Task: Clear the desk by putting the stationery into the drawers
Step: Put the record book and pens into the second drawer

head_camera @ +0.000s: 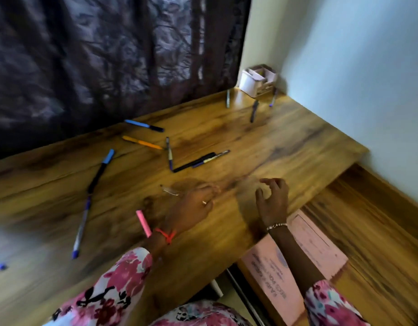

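The person is gathering pens (142,142). The left hand (193,203) is reaching toward a small silver thing (169,190) near the front edge of the bench (285,147); its grip is too blurry to tell. The right hand (272,201) is hanging loose, holding nothing. Next it is probably needing a careful pinch

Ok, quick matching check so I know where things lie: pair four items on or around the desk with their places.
Things:
1 pink marker
2 organiser
3 orange pen
4 pink booklet

Places:
A far corner, by the wall
B below the desk edge, lower right
C at the wrist of the left hand
D near the curtain, beside the blue marker

Pairs: 1-C, 2-A, 3-D, 4-B
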Demonstrator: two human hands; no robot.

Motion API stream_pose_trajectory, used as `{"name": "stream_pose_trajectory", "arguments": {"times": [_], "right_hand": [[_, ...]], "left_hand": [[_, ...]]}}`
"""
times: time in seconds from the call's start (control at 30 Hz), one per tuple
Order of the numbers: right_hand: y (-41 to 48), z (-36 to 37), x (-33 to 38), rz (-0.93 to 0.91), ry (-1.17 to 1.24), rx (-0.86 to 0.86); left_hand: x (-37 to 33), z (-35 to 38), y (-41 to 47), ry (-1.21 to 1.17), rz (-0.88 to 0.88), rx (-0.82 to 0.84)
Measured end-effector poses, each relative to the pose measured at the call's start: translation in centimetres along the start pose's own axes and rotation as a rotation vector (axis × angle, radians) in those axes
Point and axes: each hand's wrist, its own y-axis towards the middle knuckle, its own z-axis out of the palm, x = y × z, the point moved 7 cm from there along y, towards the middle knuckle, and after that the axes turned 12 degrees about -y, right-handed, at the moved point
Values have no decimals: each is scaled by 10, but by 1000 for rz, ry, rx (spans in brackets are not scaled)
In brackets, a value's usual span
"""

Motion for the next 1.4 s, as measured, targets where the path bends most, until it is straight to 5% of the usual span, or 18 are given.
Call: {"name": "stream_pose_trajectory", "arguments": {"times": [0.1,0.23,0.4,0.73,0.8,0.97,1.27,1.4], "right_hand": [[-2,23,64,-234,29,123],[-21,53,136,-605,-60,260],[-37,115,150,-557,-332,677],[-34,128,151,-512,-245,725],[-32,124,150,-469,-155,738],[-38,112,153,-290,124,793],[-57,112,171,-174,391,999],[-10,113,161,-316,162,760]], "left_hand": [[17,-54,-28,90,-116,-246],[51,-96,-80,258,-494,-464],[64,-98,-115,272,-831,-477],[73,-89,-114,218,-903,-472],[78,-88,-111,64,-897,-495],[80,-70,-105,-901,-944,-666],[81,-59,-99,-1141,-939,-652],[86,-60,-100,-1190,-912,-665]]}}
